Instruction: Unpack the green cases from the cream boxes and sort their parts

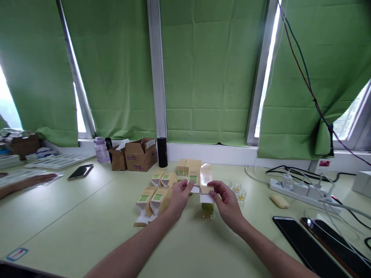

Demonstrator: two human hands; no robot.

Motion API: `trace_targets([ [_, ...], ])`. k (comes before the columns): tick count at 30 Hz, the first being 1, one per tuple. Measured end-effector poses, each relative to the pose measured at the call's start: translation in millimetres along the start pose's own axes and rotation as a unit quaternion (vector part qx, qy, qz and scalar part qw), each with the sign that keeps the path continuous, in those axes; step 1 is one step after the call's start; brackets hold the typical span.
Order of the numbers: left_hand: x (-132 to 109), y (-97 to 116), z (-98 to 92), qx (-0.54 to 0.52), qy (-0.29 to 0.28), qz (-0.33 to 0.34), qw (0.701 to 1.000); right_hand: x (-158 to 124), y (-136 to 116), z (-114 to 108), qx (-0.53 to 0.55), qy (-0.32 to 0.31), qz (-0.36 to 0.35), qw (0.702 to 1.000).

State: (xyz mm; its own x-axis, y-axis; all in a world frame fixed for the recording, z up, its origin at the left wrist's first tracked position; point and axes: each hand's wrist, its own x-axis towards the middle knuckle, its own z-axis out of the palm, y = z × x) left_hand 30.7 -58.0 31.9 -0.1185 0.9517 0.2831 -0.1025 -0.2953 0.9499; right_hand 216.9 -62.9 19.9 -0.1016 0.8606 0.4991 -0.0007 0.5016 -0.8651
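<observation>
My left hand and my right hand together hold a small tan carton with a green label, its white end flaps open. Both hands pinch it just above the table. Under the flaps a small glass bottle of yellow-green liquid stands on the table. Several matching cartons lie open-ended to the left, and a few more stand behind.
Small clear cups sit to the right of my hands. A power strip with cables, a tan case and two dark phones lie right. Cardboard boxes, a black cylinder, a phone and another person's arm are left.
</observation>
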Motion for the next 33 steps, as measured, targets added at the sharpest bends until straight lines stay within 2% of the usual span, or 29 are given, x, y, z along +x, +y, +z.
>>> trace_targets([
  [11,-3.7,0.8,5.3,-0.005,-0.003,-0.001,1.000,6.0,0.1,3.4,0.090,0.033,0.037,0.995],
  [17,-5.7,3.8,4.8,0.041,-0.034,0.036,0.998,14.5,0.9,-4.8,0.064,0.079,0.044,0.994],
  [21,-2.1,0.8,-0.5,0.055,-0.024,0.063,0.996,38.1,6.4,-25.8,0.035,0.126,0.042,0.991],
  [26,3.0,-7.2,-5.2,0.071,-0.021,0.056,0.996,92.5,22.0,-66.2,-0.028,0.179,0.070,0.981],
  [30,3.0,-9.7,-3.9,0.086,-0.030,0.052,0.994,132.2,40.3,-96.8,-0.101,0.198,0.144,0.964],
  [33,2.2,-9.8,-1.6,0.106,-0.031,0.048,0.993,148.9,58.5,-112.1,-0.145,0.197,0.212,0.946],
])
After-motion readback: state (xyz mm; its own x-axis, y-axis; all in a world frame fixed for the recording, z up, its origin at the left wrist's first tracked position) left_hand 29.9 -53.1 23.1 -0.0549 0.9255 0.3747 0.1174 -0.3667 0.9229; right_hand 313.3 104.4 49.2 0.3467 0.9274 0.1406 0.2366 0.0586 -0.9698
